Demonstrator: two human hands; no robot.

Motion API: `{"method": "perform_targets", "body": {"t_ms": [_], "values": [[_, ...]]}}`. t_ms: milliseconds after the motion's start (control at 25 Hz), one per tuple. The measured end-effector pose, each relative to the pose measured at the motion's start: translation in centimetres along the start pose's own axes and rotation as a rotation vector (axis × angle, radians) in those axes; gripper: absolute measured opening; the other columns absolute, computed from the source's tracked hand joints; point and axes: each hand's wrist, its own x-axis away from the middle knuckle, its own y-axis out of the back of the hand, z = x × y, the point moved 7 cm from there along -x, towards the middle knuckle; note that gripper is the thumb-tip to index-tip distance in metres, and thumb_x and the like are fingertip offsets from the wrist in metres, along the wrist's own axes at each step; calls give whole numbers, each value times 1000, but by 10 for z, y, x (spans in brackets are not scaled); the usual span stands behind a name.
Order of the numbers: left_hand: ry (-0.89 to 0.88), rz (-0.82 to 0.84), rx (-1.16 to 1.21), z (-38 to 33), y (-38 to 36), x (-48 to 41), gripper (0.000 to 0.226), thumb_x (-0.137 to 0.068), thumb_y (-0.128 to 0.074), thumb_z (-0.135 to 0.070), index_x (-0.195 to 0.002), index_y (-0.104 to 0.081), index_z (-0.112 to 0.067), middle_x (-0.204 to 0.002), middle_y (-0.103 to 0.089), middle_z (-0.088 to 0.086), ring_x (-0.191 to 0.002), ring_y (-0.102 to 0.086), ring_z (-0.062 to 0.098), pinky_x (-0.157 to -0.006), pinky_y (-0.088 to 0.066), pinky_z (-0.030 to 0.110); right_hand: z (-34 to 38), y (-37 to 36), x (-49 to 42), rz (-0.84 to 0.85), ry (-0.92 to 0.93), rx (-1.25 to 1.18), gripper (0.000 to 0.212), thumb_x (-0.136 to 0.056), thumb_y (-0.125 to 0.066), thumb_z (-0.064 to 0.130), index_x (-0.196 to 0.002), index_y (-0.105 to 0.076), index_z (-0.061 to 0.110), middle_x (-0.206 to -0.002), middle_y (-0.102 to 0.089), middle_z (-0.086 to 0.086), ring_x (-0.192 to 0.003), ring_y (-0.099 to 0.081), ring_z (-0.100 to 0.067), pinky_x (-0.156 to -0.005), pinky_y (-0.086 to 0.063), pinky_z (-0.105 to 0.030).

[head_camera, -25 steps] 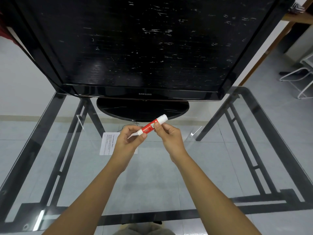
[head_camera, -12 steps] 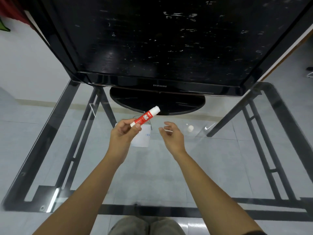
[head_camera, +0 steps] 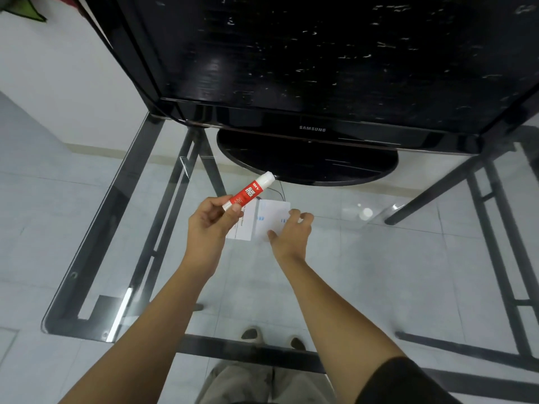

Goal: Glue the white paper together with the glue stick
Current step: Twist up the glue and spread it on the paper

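Note:
My left hand [head_camera: 210, 221] grips a red and white glue stick [head_camera: 248, 193] by its lower end, tilted up to the right above the glass table [head_camera: 108, 223]. Just right of it, my right hand [head_camera: 290, 233] pinches a blurred sheet of white paper [head_camera: 271, 218] between thumb and fingers. That sheet overlaps a second white sheet with printed text [head_camera: 240, 230], which my left hand partly hides. A small white cap [head_camera: 366, 213] lies on the glass to the right of my right hand.
A large black Samsung television [head_camera: 312, 68] fills the back of the table, its oval base [head_camera: 306, 161] just beyond the paper. A thin black cable [head_camera: 280, 189] runs by the base. Tiled floor and my feet [head_camera: 250, 333] show through the glass.
My right hand let go of the glue stick, left the cap on the glass to the right, then came back and took hold of the white paper. My left hand kept the stick.

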Motion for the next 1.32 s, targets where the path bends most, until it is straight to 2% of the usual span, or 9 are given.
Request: {"method": "perform_targets", "body": {"t_ms": [240, 360, 480, 560, 760, 920, 1000, 1160, 1320], "values": [[8, 14, 32, -1, -5, -2, 20, -75, -69, -31, -94, -64, -25, -93, -72, -4, -90, -67, 17, -76, -53, 23, 0, 5, -8, 0, -71, -93, 55, -72, -74, 1, -116, -42, 11, -128, -34, -11, -106, -52, -29, -87, -50, -34], [21, 18, 31, 4, -5, -3, 22, -76, -69, -31, -95, -64, -23, -93, -72, -5, -90, -67, 16, -73, -52, 20, -4, 6, -11, 35, -48, -99, 43, -75, -71, 5, -111, -50, 13, -121, -45, -9, -103, -55, -27, -80, -46, -26], [62, 8, 26, 15, -4, -5, 18, -79, -68, -24, -97, -64, -21, -91, -72, -5, -87, -67, 17, -76, -52, 23, -17, 18, -10, 85, 24, -107, 35, -82, -66, 12, -116, -58, 12, -120, -53, -8, -100, -57, -24, -80, -44, -24], [93, 12, 20, 25, -7, -5, 17, -80, -67, -22, -96, -64, -22, -92, -71, -4, -87, -67, 17, -79, -52, 25, -30, 31, -6, 124, 99, -68, 35, -86, -61, 11, -121, -57, 12, -124, -54, -8, -95, -59, -22, -83, -48, -25], [173, 85, -2, 52, -27, 0, 13, -82, -66, -17, -92, -66, -25, -100, -69, -1, -86, -67, 16, -79, -52, 26, -68, 64, 7, 176, 226, 55, 39, -87, -60, 7, -125, -56, 12, -130, -53, -6, -90, -60, -19, -81, -42, -17], [224, 121, -16, 70, -41, 2, 13, -84, -65, -13, -92, -65, -23, -99, -66, -4, -87, -69, 21, -85, -52, 31, -84, 72, 7, 185, 293, 203, 41, -87, -63, 16, -127, -55, 13, -142, -40, -7, -116, -48, -23, -100, -36, -26], [248, 111, 16, 76, -43, 1, 16, -85, -64, -11, -96, -64, -23, -101, -65, -7, -88, -69, 21, -85, -52, 30, -87, 72, 5, 166, 348, 304, 42, -88, -62, 25, -129, -53, 17, -149, -30, -4, -129, -34, -23, -108, -26, -36], [298, 110, 136, 83, -48, -3, 16, -88, -60, -9, -99, -68, -16, -116, -60, 6, -94, -66, 20, -82, -53, 25, -95, 70, 1, 206, 459, 414, 45, -93, -48, 41, -136, -43, 28, -152, -28, 8, -142, -18, -12, -114, -1, -43], [367, 89, 250, 88, -59, -5, 11, -92, -51, -14, -91, -62, -16, -92, -71, 3, -87, -69, 22, -76, -54, 25, -103, 68, 3, 205, 515, 448, 46, -95, -38, 44, -140, -34, 33, -154, -20, 13, -143, -11, -7, -114, 5, -43]]}}
